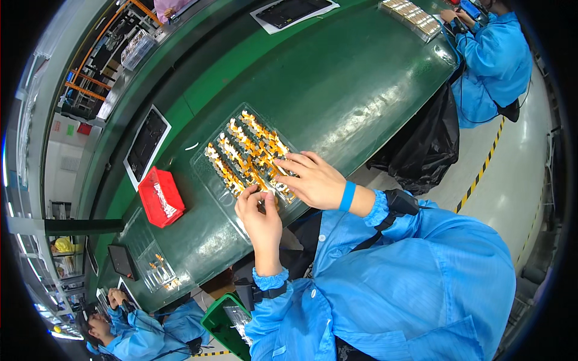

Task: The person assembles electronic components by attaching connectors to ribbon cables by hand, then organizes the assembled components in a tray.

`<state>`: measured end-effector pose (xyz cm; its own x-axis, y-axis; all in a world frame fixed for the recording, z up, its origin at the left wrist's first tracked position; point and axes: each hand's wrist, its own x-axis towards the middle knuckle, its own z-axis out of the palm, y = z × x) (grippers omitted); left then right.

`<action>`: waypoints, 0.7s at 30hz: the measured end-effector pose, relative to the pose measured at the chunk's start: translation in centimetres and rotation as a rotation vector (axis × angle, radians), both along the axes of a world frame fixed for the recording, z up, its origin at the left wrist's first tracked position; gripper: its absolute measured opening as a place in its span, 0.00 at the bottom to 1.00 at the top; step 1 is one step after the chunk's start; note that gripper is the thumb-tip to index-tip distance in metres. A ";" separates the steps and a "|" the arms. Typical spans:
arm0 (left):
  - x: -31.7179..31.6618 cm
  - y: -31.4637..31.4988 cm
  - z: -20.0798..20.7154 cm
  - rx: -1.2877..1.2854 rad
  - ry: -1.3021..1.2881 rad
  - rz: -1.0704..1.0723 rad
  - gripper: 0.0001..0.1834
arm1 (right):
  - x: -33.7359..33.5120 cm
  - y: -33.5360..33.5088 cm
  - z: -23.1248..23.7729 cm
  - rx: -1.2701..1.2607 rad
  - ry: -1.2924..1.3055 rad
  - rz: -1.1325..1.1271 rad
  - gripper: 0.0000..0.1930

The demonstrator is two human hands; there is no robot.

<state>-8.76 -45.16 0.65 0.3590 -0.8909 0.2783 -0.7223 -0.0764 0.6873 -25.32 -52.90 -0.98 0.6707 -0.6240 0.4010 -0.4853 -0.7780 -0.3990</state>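
Note:
A clear plastic tray lies on the green table, filled with slanting rows of small orange, white and grey parts that look like flexible circuits. At the tray's near edge, my left hand is closed, thumb and fingers brought together. What sits between those fingertips, if anything, is too small to make out. My right hand, with a blue band at its wrist, reaches over the tray's right side. Its fingers are stretched out and apart, resting on or just above the parts, and they hide some of the rows.
Left of the tray stands a red bin with white strips inside. Dark panels on white sheets lie farther off. A green crate is below the table edge. Co-workers in blue sit at right and lower left.

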 end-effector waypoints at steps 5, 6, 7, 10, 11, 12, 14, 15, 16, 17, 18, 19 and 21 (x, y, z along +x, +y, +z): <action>1.6 -1.2 0.1 0.004 0.953 0.020 0.08 | 0.1 0.0 -0.1 0.005 0.011 0.000 0.18; 2.2 -1.5 0.4 0.014 1.082 -0.038 0.09 | 0.1 0.0 -0.1 0.006 0.011 -0.001 0.18; 2.7 -1.7 1.0 0.015 1.083 -0.039 0.09 | 0.2 0.0 0.0 -0.007 -0.007 -0.008 0.17; 4.0 -2.6 3.1 0.014 1.580 -0.250 0.08 | 0.3 0.0 0.9 -0.020 -0.068 -0.039 0.16; 4.8 -2.9 3.3 0.004 1.662 -0.280 0.08 | 0.4 0.1 1.3 -0.019 -0.113 -0.061 0.16; 5.4 -3.2 3.8 -0.011 1.708 -0.298 0.08 | 0.6 0.1 1.4 -0.022 -0.114 -0.060 0.16; 5.7 -3.7 5.8 -0.033 1.807 -0.362 0.08 | 1.2 0.2 1.5 0.312 -0.456 0.050 0.17; 5.8 -3.5 7.0 -0.033 1.874 -0.401 0.09 | 1.9 0.4 2.1 0.311 -0.454 0.052 0.17; 5.7 -3.1 7.7 -0.034 1.924 -0.449 0.09 | 2.9 0.7 3.1 0.893 -0.698 0.140 0.18; 5.6 -2.4 8.2 -0.037 1.973 -0.494 0.09 | 3.9 0.9 3.7 1.485 -0.921 0.231 0.20; 5.4 -1.3 8.8 -0.042 1.973 -0.493 0.09 | 4.9 1.1 3.5 1.732 -1.108 0.402 0.23; 5.2 0.1 9.1 -0.045 2.023 -0.551 0.09 | 5.7 1.2 3.9 1.860 -1.228 0.552 0.25; 5.1 3.0 8.7 -0.060 2.075 -0.598 0.09 | 7.1 1.6 4.1 2.005 -1.329 0.742 0.26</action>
<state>-3.66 -42.17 9.34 -0.1419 -0.9898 -0.0145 0.9433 -0.1396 0.3011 -18.18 -51.25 3.16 0.8560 -0.5039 0.1153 0.5164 0.8227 -0.2377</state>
